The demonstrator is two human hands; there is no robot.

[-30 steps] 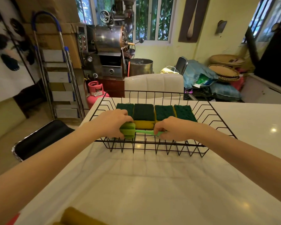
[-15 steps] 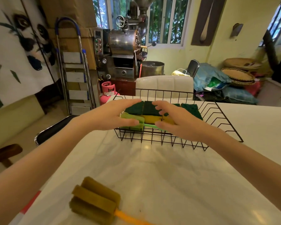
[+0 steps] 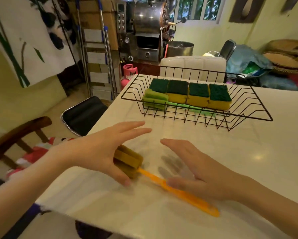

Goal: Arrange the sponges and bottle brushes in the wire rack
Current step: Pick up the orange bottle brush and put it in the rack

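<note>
Lying on the near part of the white table (image 3: pixel 248 152), an orange brush (image 3: pixel 162 178) points its brown sponge head far-left and its handle near-right, with both of a person's hands spread over it. The left hand (image 3: pixel 100 152) covers the left side of the sponge head, fingers splayed and loose, thumb tip beside the spot where head meets handle; whether it touches the sponge cannot be told. The right hand (image 3: pixel 196 173) hangs flat and unclenched over the middle of the handle, its thumb just at the orange plastic, gripping nothing. The handle's far end sticks out to the near right, clear of both hands.

Farther back, well apart from the hands, a black wire rack (image 3: pixel 258 116) sits on the table. Inside it, four sponges (image 3: pixel 188 93), yellow with dark green tops, stand side by side in a row along the far side. A green brush (image 3: pixel 155 100) lies along the rack's near side, sponge head at the left end touching the leftmost sponge, handle running right in front of the row.

Beyond the table, a pink gas cylinder (image 3: pixel 128 73) stands on the floor.
</note>
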